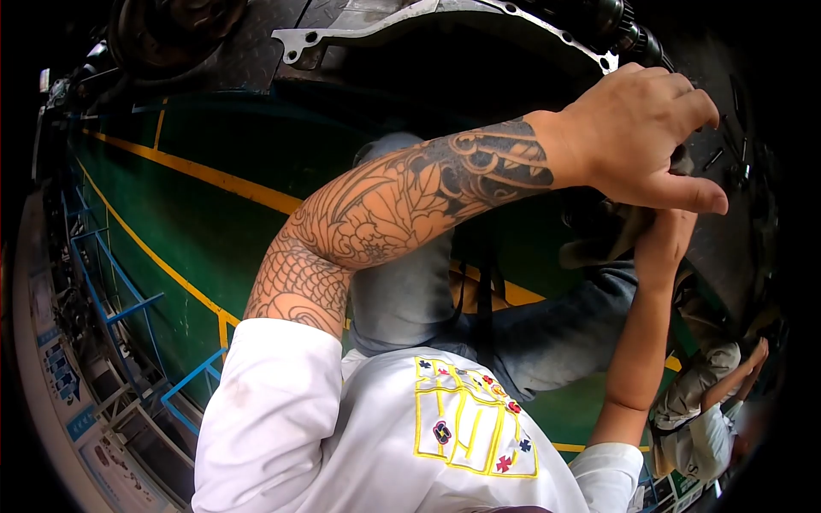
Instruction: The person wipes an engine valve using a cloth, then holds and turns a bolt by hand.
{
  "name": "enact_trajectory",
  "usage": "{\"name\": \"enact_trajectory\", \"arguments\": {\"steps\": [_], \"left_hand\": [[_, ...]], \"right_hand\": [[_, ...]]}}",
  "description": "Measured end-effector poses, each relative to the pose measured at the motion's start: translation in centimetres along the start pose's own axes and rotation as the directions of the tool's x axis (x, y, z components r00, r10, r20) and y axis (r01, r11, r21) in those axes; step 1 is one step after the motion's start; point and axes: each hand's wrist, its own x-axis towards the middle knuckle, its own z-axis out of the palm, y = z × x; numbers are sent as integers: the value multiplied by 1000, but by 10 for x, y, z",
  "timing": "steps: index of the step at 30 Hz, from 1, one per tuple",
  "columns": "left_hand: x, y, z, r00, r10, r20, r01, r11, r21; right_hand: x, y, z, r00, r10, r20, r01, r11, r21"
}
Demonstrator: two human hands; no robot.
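My left hand (637,132) is stretched out to the right, back up, thumb spread away from the loosely curved fingers. It is beside the right end of a cast metal housing (376,32) with bolt holes along its rim; I cannot tell whether they touch. Between the thumb and fingers a small greyish-brown patch shows, too hidden to name. My right hand (671,235) is just below, mostly behind the left thumb, with its fingers hidden. A dark toothed gear shaft (623,30) lies beyond the left hand.
Small dark pins (714,159) lie on the dark work surface (714,248) at the right. A round dark part (171,38) is at the upper left. Blue metal frames (111,291) stand on the green floor (188,227). Another person (705,419) is at the lower right.
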Motion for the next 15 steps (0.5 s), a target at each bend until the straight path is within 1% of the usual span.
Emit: {"name": "enact_trajectory", "arguments": {"steps": [2, 4, 5, 7, 10, 13, 15], "left_hand": [[0, -7, -2, 1000, 4, -4, -4, 1000, -16], [-1, -8, -3, 1000, -3, 3, 3, 1000, -24], [-1, -7, -3, 1000, -9, 14, 9, 1000, -24], [-1, -6, -2, 1000, -5, 25, 6, 999, -38], [-2, -6, -1, 1000, 13, 13, -12, 997, -70], [-2, -3, 0, 1000, 23, -3, -24, 996, -83], [-2, -1, 1, 999, 44, -4, -44, 996, -79]], "right_hand": [[-1, 6, -14, 998, 44, -33, -42, 997, 58], [1, -15, 1, 969, 123, -214, -71, 969, 236], [2, -17, 6, 950, 133, -284, -49, 957, 286], [3, -15, -1, 979, 79, -189, -47, 984, 170], [4, -11, -1, 997, 27, -70, -24, 999, 45], [7, -16, 10, 998, 60, 22, -61, 998, 29], [7, -24, 22, 998, -9, 64, 9, 1000, -2]]}}
